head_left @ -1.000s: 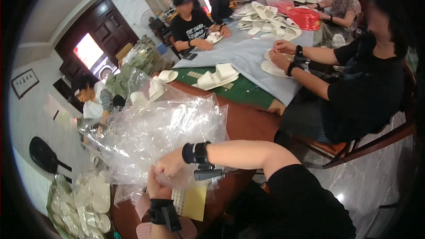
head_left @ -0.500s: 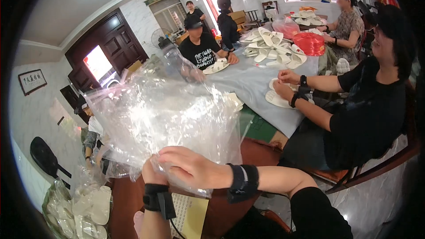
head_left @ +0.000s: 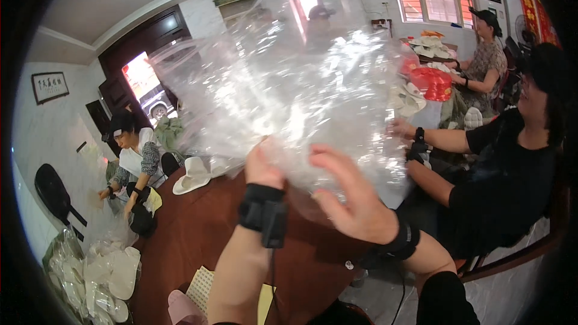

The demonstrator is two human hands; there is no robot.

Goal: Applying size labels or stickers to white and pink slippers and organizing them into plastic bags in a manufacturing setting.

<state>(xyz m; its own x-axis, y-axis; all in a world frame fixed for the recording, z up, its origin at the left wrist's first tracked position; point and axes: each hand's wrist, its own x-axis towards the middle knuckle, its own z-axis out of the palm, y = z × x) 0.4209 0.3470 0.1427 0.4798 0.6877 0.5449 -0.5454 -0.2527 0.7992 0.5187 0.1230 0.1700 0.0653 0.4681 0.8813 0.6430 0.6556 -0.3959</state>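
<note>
A large, crinkled clear plastic bag [head_left: 289,96] rises in front of me and covers much of the far table. Whether it is one bag or several layered together, I cannot tell. My left hand [head_left: 264,165] is closed on its lower edge, fingers partly behind the film. Just right of it, my right hand [head_left: 355,204] has its thumb and fingers apart, close to the bag's lower right part and holding nothing. Both wrists wear black straps. Below my hands lies the red-brown tabletop [head_left: 180,235].
White slippers [head_left: 194,176] lie at the table's far left edge. Near me are a label sheet [head_left: 201,286] and a pink item [head_left: 183,307]. Bagged slippers [head_left: 96,280] fill the lower left. Co-workers sit left and right; a red bundle [head_left: 430,84] is at the far right.
Both hands have moved up and to the right, lifting the bag higher. My right hand has come away from the left, and its fingers have spread. The view has shifted slightly.
</note>
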